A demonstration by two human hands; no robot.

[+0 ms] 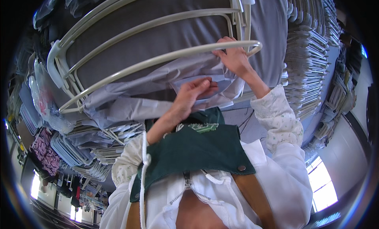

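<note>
In front of me lies a cream-coloured tubular metal frame [154, 60] with rounded corners, like a folding chair or rack. A thin, crumpled translucent sheet [138, 106] runs along its near tube. My right hand [233, 60] is at the frame's right corner, its fingers passing behind the near tube. It appears closed on the sheet's edge there. Closer to me, my left hand [193, 94] is over the sheet with thumb and fingers pressed together. What is between them, if anything, is hidden.
Beneath the frame is a dark grey covered surface [272, 39]. Stacks of white tubular frames [306, 71] stand at the right. More stacked frames [71, 150] and clear plastic wrapping [43, 95] lie at the left. A patterned pink-and-black cloth [45, 152] is at the far left.
</note>
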